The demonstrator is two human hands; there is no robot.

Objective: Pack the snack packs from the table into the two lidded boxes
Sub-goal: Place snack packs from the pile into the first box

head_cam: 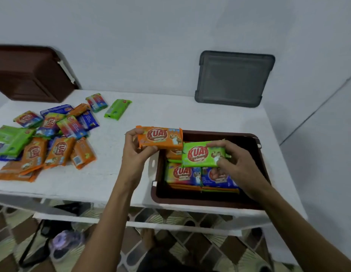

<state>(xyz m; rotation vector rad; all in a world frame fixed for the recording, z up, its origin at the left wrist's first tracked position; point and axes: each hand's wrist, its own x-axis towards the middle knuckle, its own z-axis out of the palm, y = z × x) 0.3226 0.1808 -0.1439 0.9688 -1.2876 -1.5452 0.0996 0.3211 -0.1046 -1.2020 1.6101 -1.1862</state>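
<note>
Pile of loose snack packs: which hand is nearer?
Left. The left hand sits between the pile and the brown box; the right hand is farther right, over the box.

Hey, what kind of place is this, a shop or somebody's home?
Probably a home: a white table pushed against a plain wall, patterned floor tiles, and shoes lying underneath the table.

This looks like a room in a home, not a shop or workshop: a white bench (pixel 112 179) stands against a plain pale painted wall (pixel 170 36) on a floor of brown-and-cream patterned tiles (pixel 219 250). Shoes (pixel 64 244) lie under the bench, while loose snack packs (pixel 59 152) and a brown plastic storage box (pixel 210 200) sit on top.
</note>
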